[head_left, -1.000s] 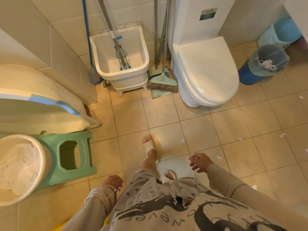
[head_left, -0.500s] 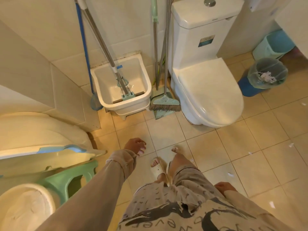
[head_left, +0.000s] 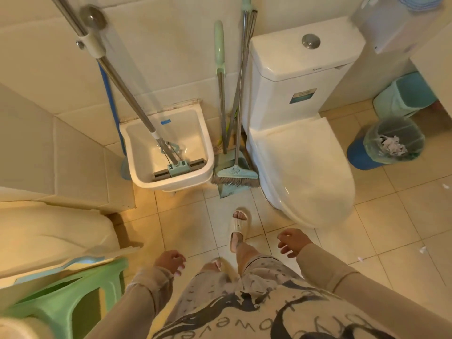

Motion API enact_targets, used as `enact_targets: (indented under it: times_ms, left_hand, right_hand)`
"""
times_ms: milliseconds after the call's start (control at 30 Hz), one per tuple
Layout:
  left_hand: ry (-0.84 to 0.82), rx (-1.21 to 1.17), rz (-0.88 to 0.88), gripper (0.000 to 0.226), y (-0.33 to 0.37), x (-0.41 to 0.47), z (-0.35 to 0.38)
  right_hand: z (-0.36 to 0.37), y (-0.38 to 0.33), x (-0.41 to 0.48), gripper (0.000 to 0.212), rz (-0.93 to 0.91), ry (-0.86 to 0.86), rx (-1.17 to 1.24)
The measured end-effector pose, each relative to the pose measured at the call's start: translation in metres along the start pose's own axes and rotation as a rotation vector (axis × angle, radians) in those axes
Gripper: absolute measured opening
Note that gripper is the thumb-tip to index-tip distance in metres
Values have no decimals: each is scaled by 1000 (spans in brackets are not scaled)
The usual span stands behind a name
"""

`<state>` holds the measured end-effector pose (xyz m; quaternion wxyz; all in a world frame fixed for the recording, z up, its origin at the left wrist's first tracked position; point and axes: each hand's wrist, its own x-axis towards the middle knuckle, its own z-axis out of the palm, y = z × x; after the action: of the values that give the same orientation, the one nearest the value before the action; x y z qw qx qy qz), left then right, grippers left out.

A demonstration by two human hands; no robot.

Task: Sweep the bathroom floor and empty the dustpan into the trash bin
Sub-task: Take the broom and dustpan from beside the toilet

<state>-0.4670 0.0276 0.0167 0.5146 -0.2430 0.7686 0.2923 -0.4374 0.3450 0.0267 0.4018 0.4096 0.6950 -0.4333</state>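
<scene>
Head view: both my hands are empty, left hand loosely curled, right hand spread open, neither gripping anything. The broom stands bristles-down between the mop sink and the toilet, its dustpan tucked right behind. Both look light plastic on thin metal poles, stiff enough; I'd take the broom pole about midway, the dustpan by its green grip. Paper scraps lie on the floor to my right. The lined trash bin beside the toilet already holds crumpled paper. The sink holds only a sponge mop.
</scene>
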Motion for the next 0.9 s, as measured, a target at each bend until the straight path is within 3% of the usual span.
enact_targets:
  times_ms: [167, 400, 600, 667, 733, 900]
  left_hand:
    - [29, -14, -133, 38, 1, 5, -5]
    - [26, 2, -159, 37, 34, 13, -21]
    - [48, 40, -16, 40, 122, 25, -57]
    - [75, 34, 44, 31, 156, 26, -68]
    - [91, 54, 124, 18, 194, 23, -81]
    - [262, 122, 384, 29, 294, 15, -119]
  right_hand:
    - [-28, -49, 20, 9, -73, -31, -10]
    - [-43, -62, 28, 10, -42, -37, -46]
    - [-48, -75, 28, 9, 26, -52, -108]
    - [-52, -92, 31, 9, 20, -48, -94]
    - [-57, -117, 34, 10, -8, -37, -64]
    - [-73, -209, 43, 15, -17, -55, 37]
